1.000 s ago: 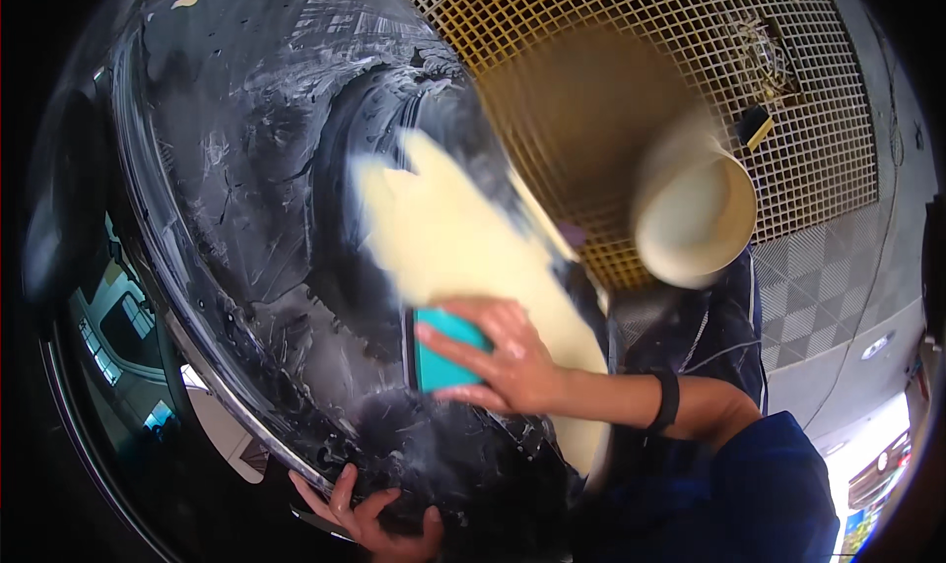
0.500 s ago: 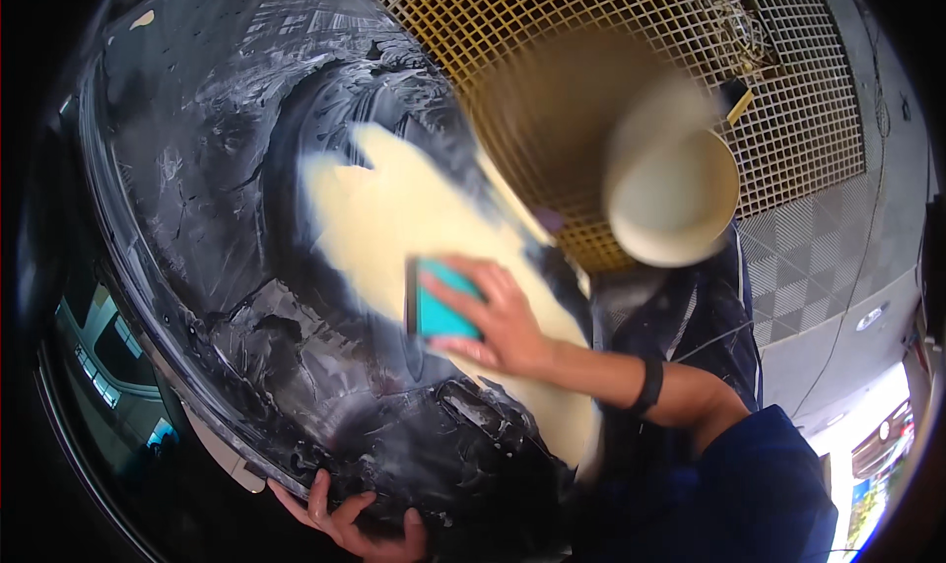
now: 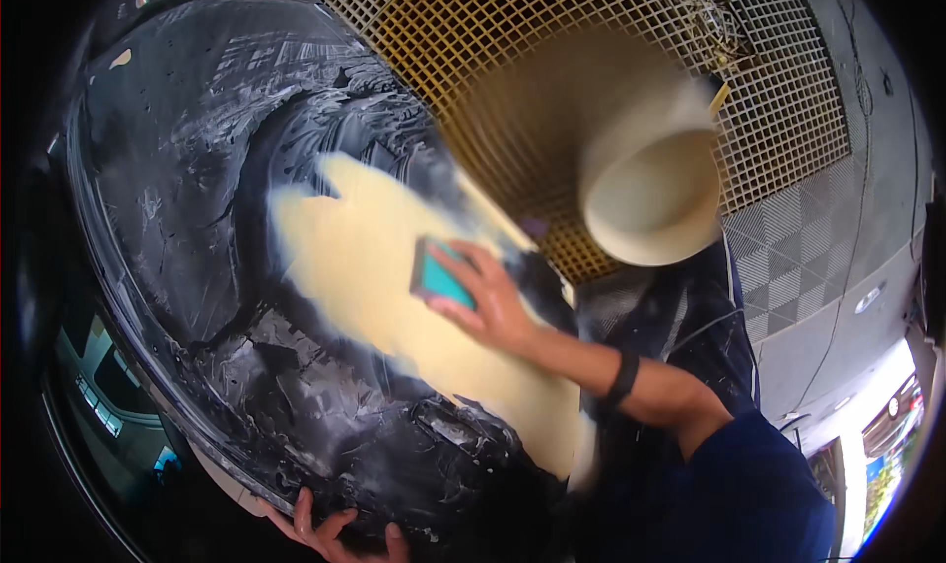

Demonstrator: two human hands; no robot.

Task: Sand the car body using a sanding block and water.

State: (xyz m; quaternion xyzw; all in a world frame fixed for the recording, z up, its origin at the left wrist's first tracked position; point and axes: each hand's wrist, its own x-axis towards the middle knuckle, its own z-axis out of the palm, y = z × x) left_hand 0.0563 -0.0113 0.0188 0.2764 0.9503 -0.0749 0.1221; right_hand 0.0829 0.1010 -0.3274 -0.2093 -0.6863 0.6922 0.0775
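Observation:
My right hand (image 3: 493,302) grips a teal sanding block (image 3: 445,275) with a dark grey base. Fingers and thumb clasp its sides, and the block lies on a long cream-coloured filler patch (image 3: 365,238). Around that patch spreads a black car body panel (image 3: 177,139), scuffed and streaked with pale dust. At the panel's lower left edge, my left hand (image 3: 335,535) has its fingers spread and holds nothing; its lower part is cut off by the picture's rim.
A blurred, pale, cup-shaped thing (image 3: 650,194) blocks part of the right side. Behind it lies a yellow-brown floor grating (image 3: 473,31), bordered by grey tiles (image 3: 788,248). Dark car glass (image 3: 103,396) shows at the lower left, and a thin cable (image 3: 843,297) runs along the right.
My right hand has slid the sanding block up and rightward across the filler patch. The whole view has shifted a little. My left hand stays at the panel's edge.

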